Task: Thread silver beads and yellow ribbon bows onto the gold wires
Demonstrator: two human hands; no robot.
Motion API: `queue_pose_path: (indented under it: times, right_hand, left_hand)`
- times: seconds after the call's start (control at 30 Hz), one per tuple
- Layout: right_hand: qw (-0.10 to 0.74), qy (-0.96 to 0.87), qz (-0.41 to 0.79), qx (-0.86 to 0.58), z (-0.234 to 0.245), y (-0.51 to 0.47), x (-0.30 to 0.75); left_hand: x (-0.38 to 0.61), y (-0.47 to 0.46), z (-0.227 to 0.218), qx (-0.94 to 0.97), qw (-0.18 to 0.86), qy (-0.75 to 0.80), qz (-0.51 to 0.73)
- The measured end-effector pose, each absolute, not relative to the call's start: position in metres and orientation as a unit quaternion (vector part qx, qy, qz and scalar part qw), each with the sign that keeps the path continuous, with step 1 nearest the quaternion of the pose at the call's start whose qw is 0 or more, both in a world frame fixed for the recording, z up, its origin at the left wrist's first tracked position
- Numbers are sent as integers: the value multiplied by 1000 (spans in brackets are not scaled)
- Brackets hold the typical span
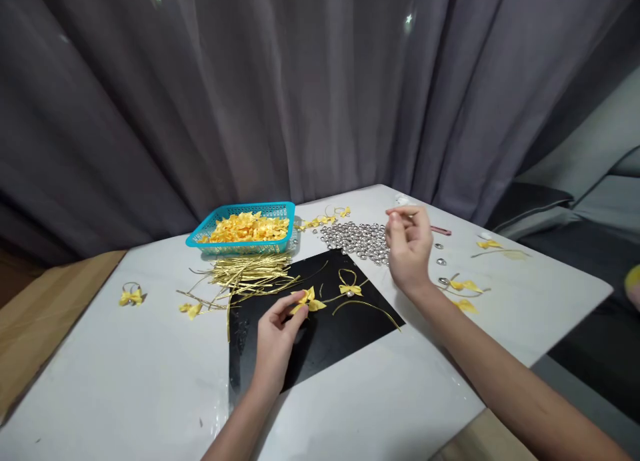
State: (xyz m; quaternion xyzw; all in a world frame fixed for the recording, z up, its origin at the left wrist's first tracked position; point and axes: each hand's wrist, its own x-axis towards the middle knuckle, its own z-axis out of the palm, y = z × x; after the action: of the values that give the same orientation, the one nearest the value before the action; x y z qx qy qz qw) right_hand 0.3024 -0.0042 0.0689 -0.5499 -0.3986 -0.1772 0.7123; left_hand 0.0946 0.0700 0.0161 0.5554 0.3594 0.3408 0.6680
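Note:
My left hand (280,327) pinches a yellow ribbon bow (311,299) between thumb and fingers, just over a black sheet (320,351). Raised beside a spread of small shiny silver beads (357,239), my right hand (410,247) is closed, thumb against fingertips. Whatever it may hold is too small or hidden to make out. A finished-looking yellow bow (350,290) with a silver bead and a gold loop lies on the sheet between my hands. Near it curves a loose gold tie (370,305).
A blue plastic basket (240,247) full of yellow bows stands at the back. Before it lies a pile of gold ties (250,272). Another beaded bow (131,295) is at left. More bows (465,286) lie at right. A pink stick (441,230) shows behind my right hand.

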Motion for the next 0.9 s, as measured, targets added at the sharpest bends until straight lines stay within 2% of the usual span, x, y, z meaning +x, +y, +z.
queue_pose_path:
  times: [0.27,0.6,0.73,0.9]
  right_hand:
    - [631,-500,-159,-572,47,-1,268]
    - [515,-637,-141,-555,41,-6,244]
    - [540,-616,-118,-562,51,-9,247]
    - [650,-493,-126,-564,74,-15,263]
  left_hand:
    - [92,70,14,553,672,356,342]
    - [94,71,14,535,697,349,326]
    - [94,71,15,513,694,375,339]
    - [92,75,17,498,690,403,337]
